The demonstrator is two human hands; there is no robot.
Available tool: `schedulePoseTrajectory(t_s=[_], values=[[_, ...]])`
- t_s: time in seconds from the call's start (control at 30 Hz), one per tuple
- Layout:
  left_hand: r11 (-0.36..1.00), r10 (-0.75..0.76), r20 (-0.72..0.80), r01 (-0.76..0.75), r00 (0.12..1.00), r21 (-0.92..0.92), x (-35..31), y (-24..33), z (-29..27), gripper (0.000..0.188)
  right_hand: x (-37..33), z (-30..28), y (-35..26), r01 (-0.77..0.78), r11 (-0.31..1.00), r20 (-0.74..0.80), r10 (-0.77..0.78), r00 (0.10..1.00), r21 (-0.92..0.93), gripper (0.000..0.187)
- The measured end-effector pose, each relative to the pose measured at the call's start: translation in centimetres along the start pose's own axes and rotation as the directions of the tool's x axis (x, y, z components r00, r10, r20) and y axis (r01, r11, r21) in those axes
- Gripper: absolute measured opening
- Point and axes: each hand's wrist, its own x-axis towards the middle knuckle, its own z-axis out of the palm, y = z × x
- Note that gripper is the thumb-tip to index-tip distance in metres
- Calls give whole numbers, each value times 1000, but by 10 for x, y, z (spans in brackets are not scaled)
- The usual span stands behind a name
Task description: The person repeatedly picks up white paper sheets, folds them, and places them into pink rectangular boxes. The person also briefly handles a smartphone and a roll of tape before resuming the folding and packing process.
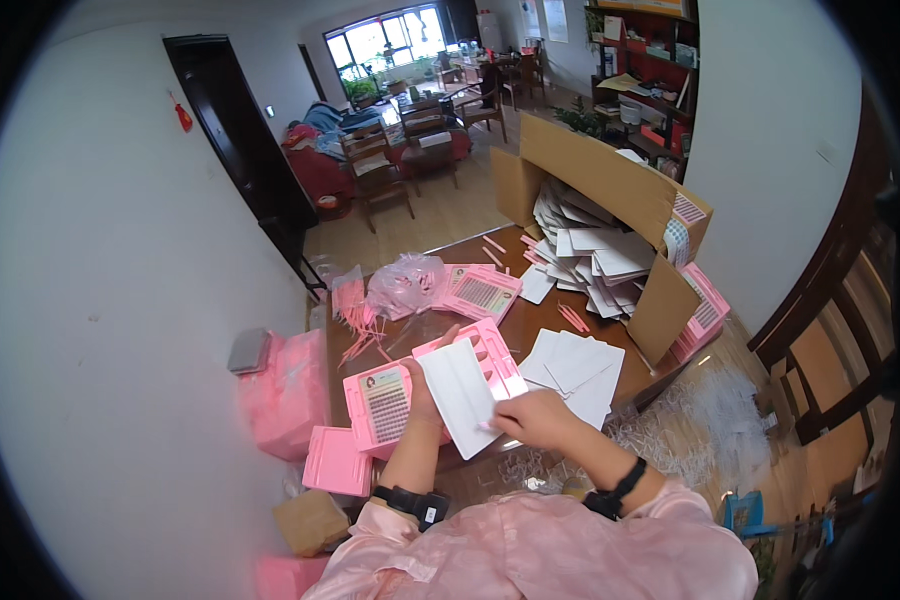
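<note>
My left hand (423, 392) is wrapped round the left side of a pink plastic tray (504, 364) with rounded recesses, held tilted above the table. A white sheet-like insert (455, 392) lies at an angle over the tray, covering much of it. My right hand (533, 418) is closed at the insert's lower right edge; a small pale pink bit shows by its fingertips, too small to name. Just left of my left hand is a pink case (383, 408) with rows of dark false lashes. White sheets (580, 367) lie to the right.
A cardboard box (595, 160) full of white inserts (600, 255) stands at the back right. Pink sticks (573, 318), a clear plastic bag (407, 285) and more lash cases (480, 292) lie on the brown table (425, 330). Pink packages (292, 390) stand left; plastic scraps (690, 425) cover the floor right.
</note>
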Motion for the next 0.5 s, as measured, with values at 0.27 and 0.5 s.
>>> schedulePoseTrajectory(t_s=[0.27, 0.5], values=[[985, -171, 164, 170, 971, 19, 10, -29, 16, 137, 18, 3, 6, -220, 973, -504, 222, 835, 65, 27], [990, -128, 181, 137, 975, -39, 17, -18, 9, 136, -48, 12, 5, -172, 943, 287, 255, 923, -285, 31]])
